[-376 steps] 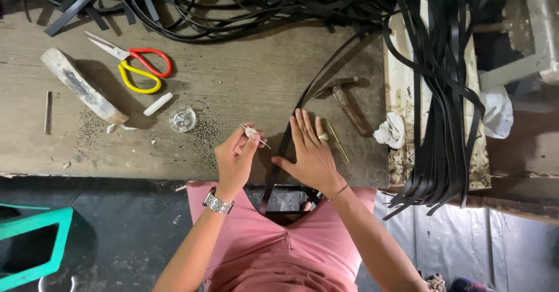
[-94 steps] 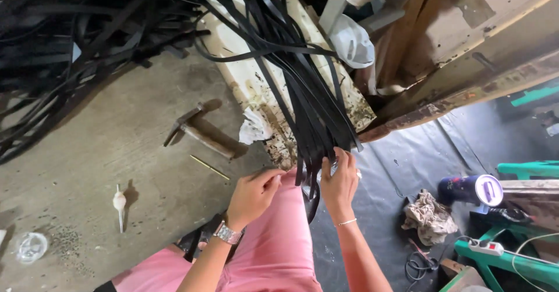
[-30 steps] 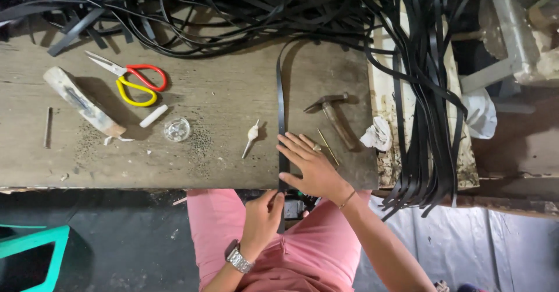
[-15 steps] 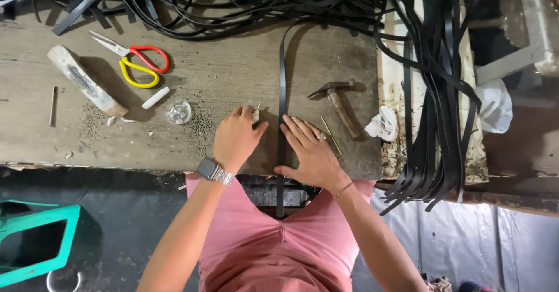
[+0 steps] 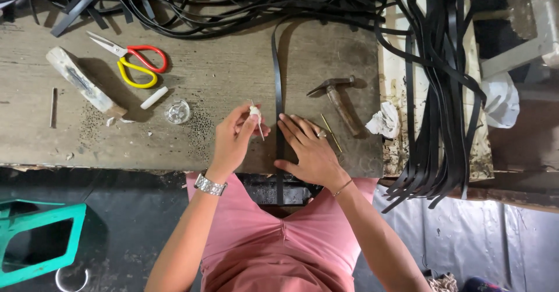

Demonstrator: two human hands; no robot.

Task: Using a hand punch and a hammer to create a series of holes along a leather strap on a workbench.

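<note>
A long black strap lies straight down the wooden workbench toward me. My right hand lies flat on the bench with fingers spread, pressing the strap's near part. My left hand pinches a small white-handled awl, its thin point held just left of the strap. A watch is on my left wrist.
A hammer and a thin stick lie right of my right hand. Red-and-yellow scissors, a wooden block, a white chalk piece and a small glass dish sit to the left. Tangled black straps hang at the back and right edge.
My left hand has picked the awl up off the bench and raised it beside the strap. My right hand keeps pressing the strap.
</note>
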